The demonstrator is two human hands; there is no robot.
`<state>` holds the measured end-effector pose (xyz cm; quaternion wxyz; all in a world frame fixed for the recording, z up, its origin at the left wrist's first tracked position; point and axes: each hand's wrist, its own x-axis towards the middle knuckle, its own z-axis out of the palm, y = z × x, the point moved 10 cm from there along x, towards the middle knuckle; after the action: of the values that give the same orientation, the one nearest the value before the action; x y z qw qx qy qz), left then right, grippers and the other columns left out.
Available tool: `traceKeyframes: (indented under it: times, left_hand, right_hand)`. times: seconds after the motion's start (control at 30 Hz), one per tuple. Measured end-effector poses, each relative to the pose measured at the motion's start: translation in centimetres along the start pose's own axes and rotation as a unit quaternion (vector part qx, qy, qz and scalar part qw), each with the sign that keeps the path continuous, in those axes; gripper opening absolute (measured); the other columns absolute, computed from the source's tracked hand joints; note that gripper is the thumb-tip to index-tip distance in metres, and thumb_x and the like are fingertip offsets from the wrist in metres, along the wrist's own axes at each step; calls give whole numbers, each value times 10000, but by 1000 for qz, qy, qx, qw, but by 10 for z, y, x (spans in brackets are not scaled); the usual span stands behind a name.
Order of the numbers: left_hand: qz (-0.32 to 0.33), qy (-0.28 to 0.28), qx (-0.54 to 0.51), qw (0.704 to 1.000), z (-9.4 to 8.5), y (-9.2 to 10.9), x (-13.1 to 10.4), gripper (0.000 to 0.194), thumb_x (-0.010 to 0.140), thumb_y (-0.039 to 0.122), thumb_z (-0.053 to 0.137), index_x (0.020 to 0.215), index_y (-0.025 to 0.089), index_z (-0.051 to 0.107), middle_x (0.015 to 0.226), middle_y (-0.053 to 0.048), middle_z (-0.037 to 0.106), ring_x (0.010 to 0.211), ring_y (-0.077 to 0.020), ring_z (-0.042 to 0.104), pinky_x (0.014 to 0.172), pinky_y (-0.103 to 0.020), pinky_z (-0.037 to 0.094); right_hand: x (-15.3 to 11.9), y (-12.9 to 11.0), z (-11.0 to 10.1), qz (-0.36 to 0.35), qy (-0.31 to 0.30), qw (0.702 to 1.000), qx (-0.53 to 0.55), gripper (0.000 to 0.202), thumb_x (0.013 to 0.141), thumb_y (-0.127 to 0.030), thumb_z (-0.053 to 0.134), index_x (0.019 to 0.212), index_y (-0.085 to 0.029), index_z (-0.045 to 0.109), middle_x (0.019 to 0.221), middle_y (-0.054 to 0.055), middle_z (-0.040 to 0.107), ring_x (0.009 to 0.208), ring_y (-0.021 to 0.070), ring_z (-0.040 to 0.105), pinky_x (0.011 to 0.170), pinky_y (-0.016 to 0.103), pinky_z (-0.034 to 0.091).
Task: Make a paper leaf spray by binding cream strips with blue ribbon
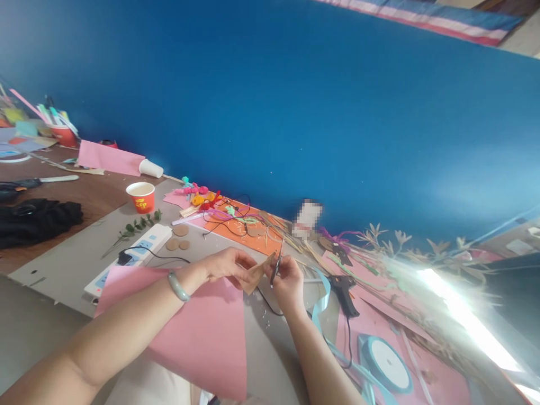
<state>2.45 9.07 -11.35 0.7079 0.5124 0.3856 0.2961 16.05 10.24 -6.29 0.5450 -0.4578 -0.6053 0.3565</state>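
Observation:
My left hand (230, 265), with a pale bangle at its wrist, pinches a small tan piece of paper or thin card (254, 278). To the right of it, my right hand (289, 286) is closed around small scissors (275, 269), whose metal blades point up beside the tan piece. My fingers partly hide the scissors' handles. Whether the blades touch the piece I cannot tell. Beneath my left forearm lies a large pink paper sheet (206, 343), overhanging the table's near edge.
A power strip (158, 241) with a black plug sits left, near wooden discs (172, 244), a leafy sprig (137, 226) and a red paper cup (142, 198). Orange paper (270, 243) bears craft bits. A glue gun (343, 295) and ribbon spool (386, 363) lie right. A blue wall (270, 112) stands behind.

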Motion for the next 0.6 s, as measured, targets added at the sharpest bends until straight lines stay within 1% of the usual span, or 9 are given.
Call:
traceKeyframes:
  times: [0.07, 0.13, 0.17, 0.2, 0.27, 0.37, 0.43, 0.5, 0.6]
  left_hand:
    - [4, 32, 18, 999, -5, -4, 3, 386, 567, 379, 795, 827, 123, 673, 758, -24, 641, 642, -129, 591, 566, -240, 492]
    - [1, 84, 25, 996, -14, -8, 4, 373, 587, 437, 767, 720, 116, 632, 618, 25, 559, 539, -97, 535, 536, -241, 477]
    - [-2, 97, 18, 995, -17, -10, 5, 375, 589, 448, 762, 700, 120, 618, 588, 42, 525, 519, -89, 518, 535, -243, 476]
    - [-5, 101, 5, 995, -18, -10, 5, 375, 585, 448, 763, 693, 123, 610, 579, 51, 504, 518, -87, 512, 544, -247, 482]
    - [-9, 85, -37, 996, -15, -9, 4, 368, 576, 432, 777, 698, 125, 613, 597, 50, 505, 557, -92, 527, 581, -254, 500]
    - [-20, 51, -105, 993, -9, -6, 1, 357, 577, 407, 794, 729, 125, 637, 684, 13, 579, 622, -108, 567, 633, -273, 521]
    - [-29, 36, -129, 991, -8, -7, 0, 351, 587, 395, 798, 758, 123, 656, 746, -18, 630, 648, -126, 596, 663, -293, 528]
    - [-27, 42, -136, 989, -13, -7, 0, 343, 600, 387, 797, 770, 119, 669, 757, -37, 657, 665, -143, 617, 679, -300, 528]
    - [-5, 86, -153, 984, -31, -2, 0, 317, 626, 357, 790, 801, 118, 677, 768, -50, 678, 707, -164, 642, 696, -309, 534]
  right_hand:
    - [0, 1, 0, 2, 1, 1000, -14, 260, 632, -239, 726, 675, -204, 472, 654, -36, 533, 599, 129, 505, 609, 269, 427]
    - [0, 0, 1, 7, -1, 1000, -9, 260, 635, -250, 724, 671, -204, 471, 662, -32, 540, 607, 132, 514, 610, 269, 430]
    - [1, 0, 1, 11, -3, 1000, -3, 260, 637, -253, 724, 672, -204, 471, 670, -30, 544, 614, 133, 518, 616, 270, 433]
    - [1, 0, 1, 15, -4, 1000, 5, 258, 639, -252, 722, 674, -204, 471, 678, -29, 546, 620, 132, 521, 624, 271, 436]
    - [3, 2, 1, 27, -5, 999, 19, 248, 646, -249, 716, 687, -202, 476, 696, -29, 543, 633, 128, 523, 642, 272, 439]
    - [2, 5, 1, 40, -5, 999, 23, 251, 650, -265, 713, 699, -203, 475, 714, -28, 545, 641, 129, 528, 654, 278, 444]
    - [1, 6, 1, 44, -4, 999, 9, 265, 650, -297, 716, 708, -206, 474, 722, -19, 558, 646, 137, 535, 653, 283, 447]
    - [1, 6, 0, 50, -4, 999, -17, 270, 658, -341, 711, 739, -203, 492, 743, 2, 578, 661, 150, 541, 648, 289, 449]
    - [3, 3, 0, 65, -31, 995, -69, 307, 682, -427, 684, 790, -194, 514, 760, 21, 583, 648, 154, 522, 610, 281, 430]
